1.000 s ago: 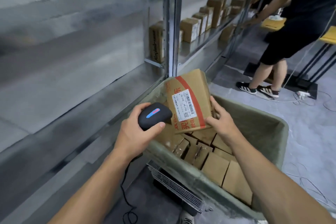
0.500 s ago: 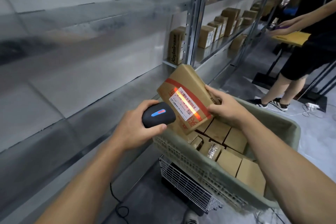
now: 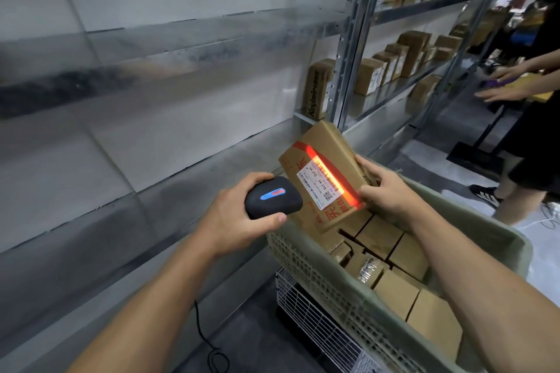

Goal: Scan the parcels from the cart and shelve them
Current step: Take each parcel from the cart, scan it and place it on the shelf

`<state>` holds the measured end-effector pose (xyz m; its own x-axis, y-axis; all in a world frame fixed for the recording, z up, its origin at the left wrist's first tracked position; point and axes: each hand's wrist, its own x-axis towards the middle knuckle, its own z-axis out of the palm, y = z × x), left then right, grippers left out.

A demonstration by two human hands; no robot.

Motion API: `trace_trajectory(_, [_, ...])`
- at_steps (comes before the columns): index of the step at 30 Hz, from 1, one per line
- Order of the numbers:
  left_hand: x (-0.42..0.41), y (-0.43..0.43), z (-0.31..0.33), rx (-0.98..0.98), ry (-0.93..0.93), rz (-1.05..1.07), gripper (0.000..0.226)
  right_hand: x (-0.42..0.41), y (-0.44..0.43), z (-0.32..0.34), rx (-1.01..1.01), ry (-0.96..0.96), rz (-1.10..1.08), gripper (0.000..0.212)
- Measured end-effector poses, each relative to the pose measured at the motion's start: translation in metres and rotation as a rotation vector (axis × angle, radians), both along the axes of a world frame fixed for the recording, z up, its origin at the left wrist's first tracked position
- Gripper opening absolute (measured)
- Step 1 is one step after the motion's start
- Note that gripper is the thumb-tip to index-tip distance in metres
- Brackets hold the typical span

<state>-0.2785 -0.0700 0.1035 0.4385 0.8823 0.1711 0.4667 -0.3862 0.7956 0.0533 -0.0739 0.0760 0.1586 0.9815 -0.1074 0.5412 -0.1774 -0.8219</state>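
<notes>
Steel shelving [image 3: 181, 76] on left; over cart [image 3: 327, 275], right hand [image 3: 391, 200] gripped labelled carton [image 3: 330, 160], left hand [image 3: 230, 218] clamped barcode scanner [image 3: 272, 197], red beam across label [image 3: 321, 185].

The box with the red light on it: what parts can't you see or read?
Head view, label: the small print is too tiny to read, and the red scan line glares across part of it.
Head view, box: the right hand covers its right edge, and its back faces away.
Head view, scanner: the left hand wraps it, and its window faces away.
</notes>
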Motion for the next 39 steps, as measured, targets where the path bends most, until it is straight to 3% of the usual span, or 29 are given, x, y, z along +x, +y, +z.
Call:
trace_trajectory(6, [0.019,-0.010,0.004,0.012,0.036,0.033,0.058,0.024,-0.002,0.003,-0.025,-0.078,0.004,0.082])
trace_trajectory(21, [0.081,-0.038,0.006,0.033,-0.034,0.159,0.065,0.078,-0.006,0.010,0.064,-0.028,0.050,0.084])
trace_trajectory(29, [0.078,-0.055,0.013,0.085,-0.201,0.433,0.070,0.043,0.001,0.014,0.226,0.209,0.128,0.096])
trace_trajectory(39, [0.049,-0.098,0.047,0.220,-0.323,0.706,0.056,-0.027,0.015,0.046,0.423,0.388,0.261,0.080])
